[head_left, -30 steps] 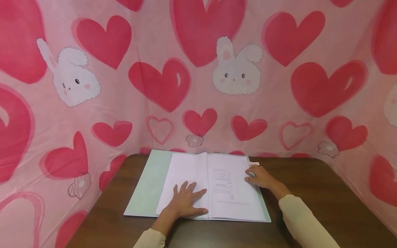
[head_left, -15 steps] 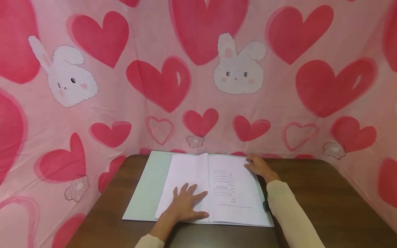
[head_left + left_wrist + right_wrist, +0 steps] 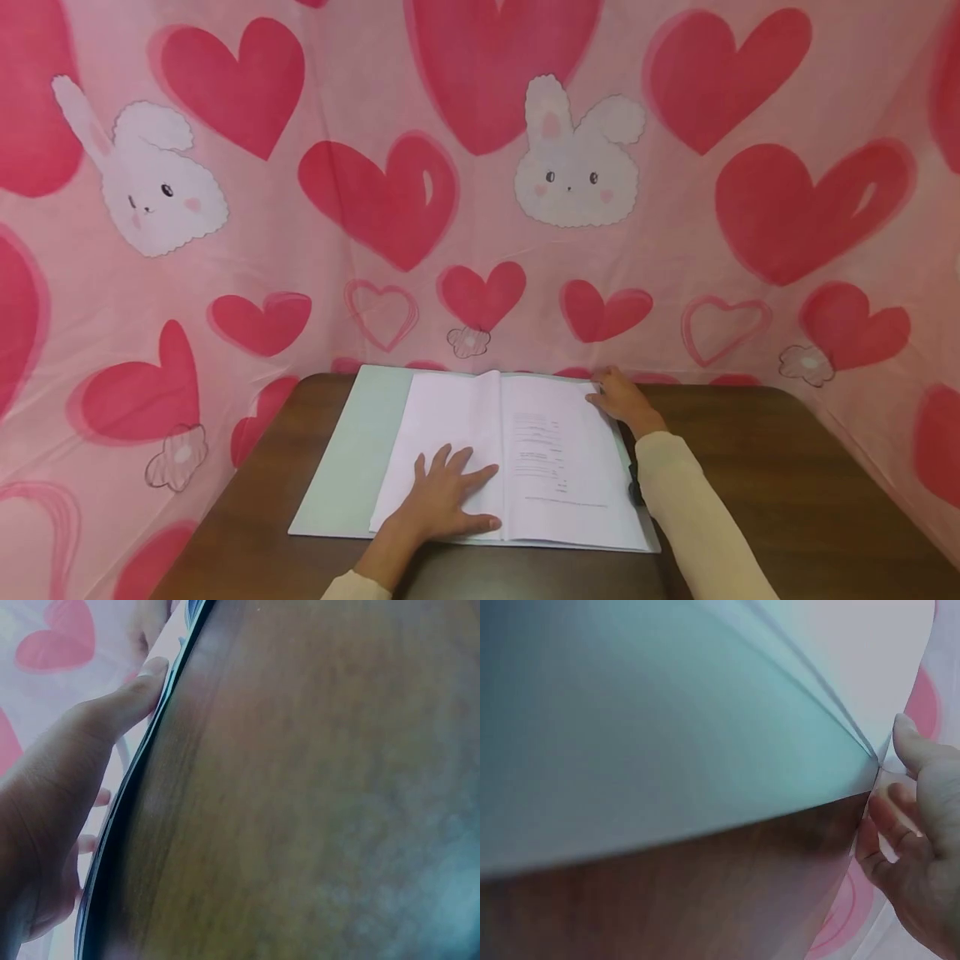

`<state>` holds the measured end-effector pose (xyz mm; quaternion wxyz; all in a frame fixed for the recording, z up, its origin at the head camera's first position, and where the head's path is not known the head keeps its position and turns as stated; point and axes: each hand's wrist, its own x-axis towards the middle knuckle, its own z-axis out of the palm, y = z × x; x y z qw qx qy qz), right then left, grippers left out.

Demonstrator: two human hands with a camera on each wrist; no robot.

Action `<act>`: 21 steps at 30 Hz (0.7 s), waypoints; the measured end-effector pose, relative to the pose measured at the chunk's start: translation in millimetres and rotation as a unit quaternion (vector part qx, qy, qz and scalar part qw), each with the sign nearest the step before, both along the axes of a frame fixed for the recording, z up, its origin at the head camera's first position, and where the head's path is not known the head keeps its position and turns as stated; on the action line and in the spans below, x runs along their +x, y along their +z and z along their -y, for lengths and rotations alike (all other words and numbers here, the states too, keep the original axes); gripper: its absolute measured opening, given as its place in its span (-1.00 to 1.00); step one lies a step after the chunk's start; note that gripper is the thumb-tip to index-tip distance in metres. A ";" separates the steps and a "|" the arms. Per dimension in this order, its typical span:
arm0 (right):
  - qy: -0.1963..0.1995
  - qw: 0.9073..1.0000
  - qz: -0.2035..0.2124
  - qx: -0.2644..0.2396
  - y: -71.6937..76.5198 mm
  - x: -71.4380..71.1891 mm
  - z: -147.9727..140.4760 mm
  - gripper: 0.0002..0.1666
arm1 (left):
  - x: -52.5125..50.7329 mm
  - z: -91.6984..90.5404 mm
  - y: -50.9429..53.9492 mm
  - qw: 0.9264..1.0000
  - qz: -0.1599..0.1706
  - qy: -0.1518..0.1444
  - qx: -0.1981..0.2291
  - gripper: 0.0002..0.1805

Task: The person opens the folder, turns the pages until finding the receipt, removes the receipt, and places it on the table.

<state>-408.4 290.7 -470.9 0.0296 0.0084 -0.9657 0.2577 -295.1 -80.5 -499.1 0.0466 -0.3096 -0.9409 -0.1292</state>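
A pale green folder [image 3: 337,467] lies opened on the dark wooden table, with white sheets on both sides of its middle fold. My left hand [image 3: 442,498] rests palm down and fingers spread on the left sheet [image 3: 442,408]; its thumb lies along the folder's near edge in the left wrist view. At the far right corner, my right hand [image 3: 626,402] has its thumb above the printed right page [image 3: 577,442] and its bent fingers at the edge. The right wrist view shows that hand [image 3: 922,825] pinching a corner of paper beside the green cover [image 3: 705,750].
Brown tabletop [image 3: 750,467] extends on both sides of the folder. Behind the table hangs a pink cloth [image 3: 667,250] with red hearts and white rabbits. A small dark object [image 3: 635,485] shows between the folder's right edge and the right sleeve.
My right hand has moved up and slightly left along the right page's edge to its far corner. The left hand stays spread on the left page. The head view has shifted slightly.
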 end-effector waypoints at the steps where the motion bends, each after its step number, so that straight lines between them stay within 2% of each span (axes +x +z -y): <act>1: -0.001 1.000 -0.005 0.000 0.4 -0.2 -0.1 -0.29 | -0.1 0.5 0.5 1.000 0.001 0.000 0.000 -0.15; 6: 0.006 0.999 -0.034 -0.015 -0.5 -2.9 -0.6 -0.36 | -0.4 0.9 1.3 1.000 0.012 0.001 0.004 -0.14; 9: 0.009 0.998 -0.039 -0.048 -2.7 -2.0 -3.0 -0.27 | 0.0 -0.2 1.9 1.000 0.016 0.001 0.005 -0.14; 14: 0.034 0.995 -0.048 -0.084 -4.7 2.4 -6.5 -0.12 | 0.5 0.2 1.4 1.000 0.018 0.003 0.001 -0.14; 17: 0.052 0.992 -0.059 -0.101 -4.6 7.3 -7.7 -0.22 | 0.1 0.5 0.7 1.000 0.015 0.003 0.001 -0.14; 21: 0.053 0.987 -0.048 -0.142 -4.0 15.7 -8.9 -0.36 | -0.5 -0.1 1.6 1.000 0.018 0.000 0.007 -0.13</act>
